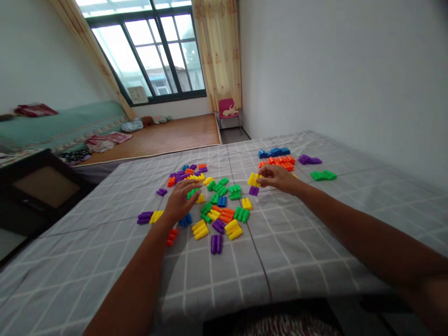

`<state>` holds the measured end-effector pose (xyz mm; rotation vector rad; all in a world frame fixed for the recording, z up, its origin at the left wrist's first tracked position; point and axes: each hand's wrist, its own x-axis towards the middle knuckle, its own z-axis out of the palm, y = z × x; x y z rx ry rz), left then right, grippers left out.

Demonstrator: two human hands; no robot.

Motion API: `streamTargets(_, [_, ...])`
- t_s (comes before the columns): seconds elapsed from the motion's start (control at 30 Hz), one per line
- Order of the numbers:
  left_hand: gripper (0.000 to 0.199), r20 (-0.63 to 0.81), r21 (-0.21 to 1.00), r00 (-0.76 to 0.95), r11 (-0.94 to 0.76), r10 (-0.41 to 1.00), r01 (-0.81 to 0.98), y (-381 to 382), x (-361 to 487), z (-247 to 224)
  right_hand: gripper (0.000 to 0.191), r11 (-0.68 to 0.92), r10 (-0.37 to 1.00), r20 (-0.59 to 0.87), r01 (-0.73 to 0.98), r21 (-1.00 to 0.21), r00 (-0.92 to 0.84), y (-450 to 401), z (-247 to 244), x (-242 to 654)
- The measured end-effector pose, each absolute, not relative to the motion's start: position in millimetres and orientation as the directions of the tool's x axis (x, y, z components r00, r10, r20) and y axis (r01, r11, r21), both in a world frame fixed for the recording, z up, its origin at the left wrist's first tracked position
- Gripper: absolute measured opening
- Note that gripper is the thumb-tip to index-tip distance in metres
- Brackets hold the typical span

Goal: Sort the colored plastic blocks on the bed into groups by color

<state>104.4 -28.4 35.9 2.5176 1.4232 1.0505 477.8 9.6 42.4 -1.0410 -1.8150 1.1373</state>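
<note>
Many small plastic pieces in yellow, green, purple, orange and blue lie scattered on the checked grey cloth. My right hand pinches a yellow piece, with a purple piece just below it. My left hand hovers palm down with its fingers apart over the left part of the scatter, near a green piece. Beyond my right hand are groups of blue pieces and orange pieces. Purple pieces and green pieces lie farther right.
A white wall runs along the right side. Behind the cloth stand a brown bed platform and a pink chair. A dark cabinet is at the left. The cloth's front edge is close to my body.
</note>
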Motion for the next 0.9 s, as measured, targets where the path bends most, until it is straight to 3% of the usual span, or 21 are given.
streamTargets(0.17, [0.033,0.48,0.413,0.441,-0.639,0.758,0.649,-39.1,132.9,39.6,0.034,0.382,0.828,0.301,0.083,-0.921,-0.473,2.6,59.1,400.5])
streamTargets(0.33, [0.036,0.391,0.447,0.423,-0.571,0.817,0.689,-45.1,130.1,38.6,0.032,0.485,0.78,0.403,0.057,-0.873,-0.478,-5.4,47.3,341.5])
streamTargets(0.5, [0.041,0.379,0.4,0.355,-0.497,0.855,0.77,-41.6,115.0,45.7,0.031,0.397,0.873,0.332,0.124,-0.909,-0.357,4.6,55.3,378.5])
streamTargets(0.67, [0.044,0.407,0.374,0.283,-0.441,0.869,0.816,-35.2,108.8,43.7,0.03,0.346,0.93,0.253,0.406,-0.846,-0.266,21.3,67.7,495.8])
streamTargets(0.8, [0.047,0.383,0.358,0.301,-0.441,0.873,0.823,-31.1,110.5,35.3,0.03,0.244,0.952,0.301,0.749,-0.616,-0.063,30.6,52.5,578.8])
streamTargets(0.9, [0.049,0.352,0.37,0.279,-0.406,0.894,0.835,-28.1,110.0,28.1,0.029,0.14,0.957,0.291,0.858,-0.494,0.011,36.6,32.2,602.7])
